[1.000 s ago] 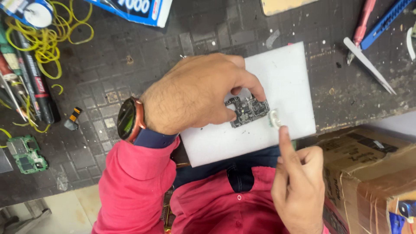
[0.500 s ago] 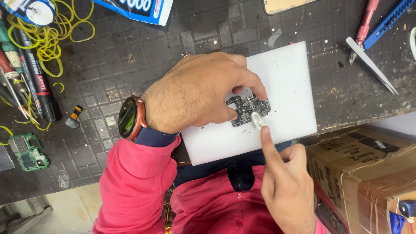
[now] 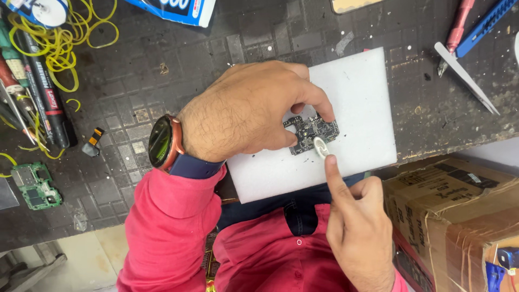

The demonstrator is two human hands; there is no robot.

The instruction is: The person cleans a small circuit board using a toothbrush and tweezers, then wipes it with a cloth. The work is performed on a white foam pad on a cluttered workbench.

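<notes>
Dark tiled workbench (image 3: 162,97) carrying a white foam pad (image 3: 357,92). Left hand (image 3: 248,113) is pinching a small black circuit board (image 3: 312,132) on the pad, thumb and forefinger closed on its edges. Right hand (image 3: 357,232) is pointing, index tip pressing a small white ring-shaped part (image 3: 320,147) at the board's lower edge; other fingers curled. Board's left part is sitting hidden under the fingers. Cardboard box (image 3: 459,216) sitting lower right, contents unclear.

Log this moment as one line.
left hand: pins dark circuit board on white foam pad | right hand: fingertip at small white disc
</notes>
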